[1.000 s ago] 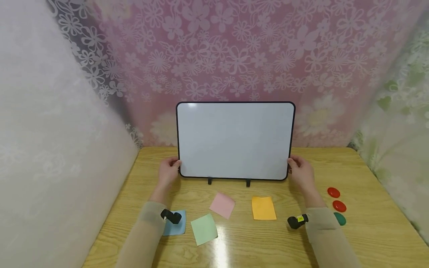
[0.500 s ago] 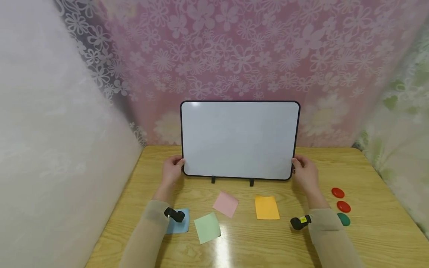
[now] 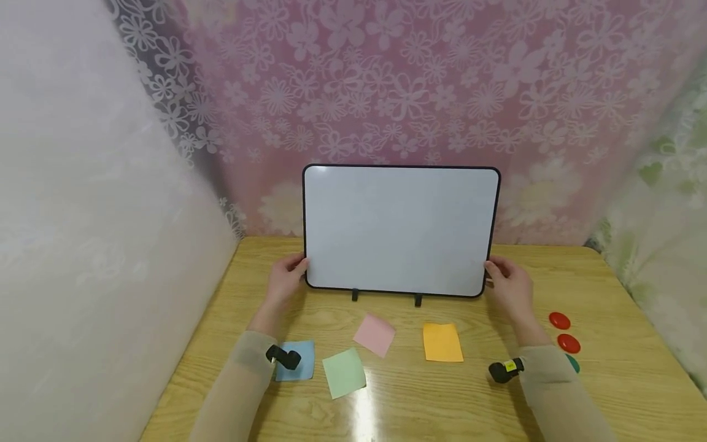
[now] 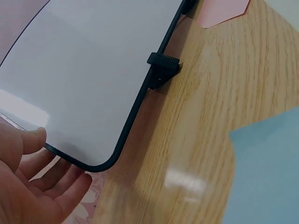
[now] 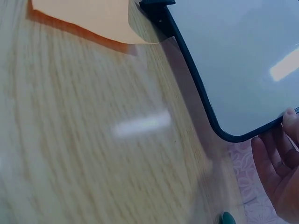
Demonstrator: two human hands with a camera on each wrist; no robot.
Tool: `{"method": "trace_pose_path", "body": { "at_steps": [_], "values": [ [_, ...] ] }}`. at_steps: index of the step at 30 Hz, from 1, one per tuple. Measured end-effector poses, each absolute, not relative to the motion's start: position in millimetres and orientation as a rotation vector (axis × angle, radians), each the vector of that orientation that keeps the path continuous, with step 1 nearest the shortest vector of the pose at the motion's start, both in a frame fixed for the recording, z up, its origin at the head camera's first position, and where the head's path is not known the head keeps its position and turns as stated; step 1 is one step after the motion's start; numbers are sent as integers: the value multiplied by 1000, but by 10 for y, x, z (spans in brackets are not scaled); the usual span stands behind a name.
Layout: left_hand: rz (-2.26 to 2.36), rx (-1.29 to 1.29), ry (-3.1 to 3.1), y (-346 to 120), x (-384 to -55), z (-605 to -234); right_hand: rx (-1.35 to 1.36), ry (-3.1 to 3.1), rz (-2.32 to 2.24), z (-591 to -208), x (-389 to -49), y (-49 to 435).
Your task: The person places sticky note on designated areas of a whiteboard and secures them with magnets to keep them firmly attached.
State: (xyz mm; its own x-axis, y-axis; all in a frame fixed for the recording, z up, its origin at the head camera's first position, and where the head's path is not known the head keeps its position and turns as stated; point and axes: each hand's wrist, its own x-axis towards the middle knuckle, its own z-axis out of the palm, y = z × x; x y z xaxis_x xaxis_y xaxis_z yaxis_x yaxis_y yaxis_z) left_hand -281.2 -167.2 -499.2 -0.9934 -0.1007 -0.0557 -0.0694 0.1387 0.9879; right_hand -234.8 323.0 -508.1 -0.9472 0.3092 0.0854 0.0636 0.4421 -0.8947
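Observation:
A whiteboard (image 3: 400,230) with a thin black rim stands upright, leaning back a little, on two small black feet (image 3: 418,300). My left hand (image 3: 284,279) holds its lower left edge, thumb on the front face and fingers behind. The left wrist view shows that thumb (image 4: 35,140) at the rim near the rounded corner. On the opposite side my right hand (image 3: 510,288) grips the lower right edge the same way, its thumb (image 5: 289,121) over the rim. The fingers behind the board are partly hidden.
Sticky notes lie before the board: blue (image 3: 298,362), green (image 3: 345,373), pink (image 3: 375,334) and orange (image 3: 443,342). Two red discs (image 3: 560,320) and a green disc (image 3: 573,363), partly behind the right sleeve, lie at right. A flowered wall (image 3: 386,92) rises behind the wooden table (image 3: 409,405).
The head view has shifted, so board and table appear slightly further right. Both forearms have spread a little outward, the right sleeve covering more of the green disc. Both hands still hold the whiteboard.

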Motion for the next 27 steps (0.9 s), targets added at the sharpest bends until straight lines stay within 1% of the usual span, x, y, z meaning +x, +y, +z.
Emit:
{"method": "trace_pose_path", "body": {
  "at_steps": [7, 16, 22, 27],
  "values": [
    [-1934, 156, -2450, -1690, -2637, -4926, -256, -2454, 1534, -5065, -2258, 3277],
    [-1744, 12, -2521, -1706, -2280, -4971, -153, -2552, 1435, -5079, -2121, 3329],
    [-1638, -71, -2558, -1677, -2102, -5034, -67, -2669, 1255, -5084, -2040, 3388],
    [-1519, -201, -2597, -1649, -1984, -5089, 3, -2774, 1074, -5080, -1941, 3473]
  ]
}}
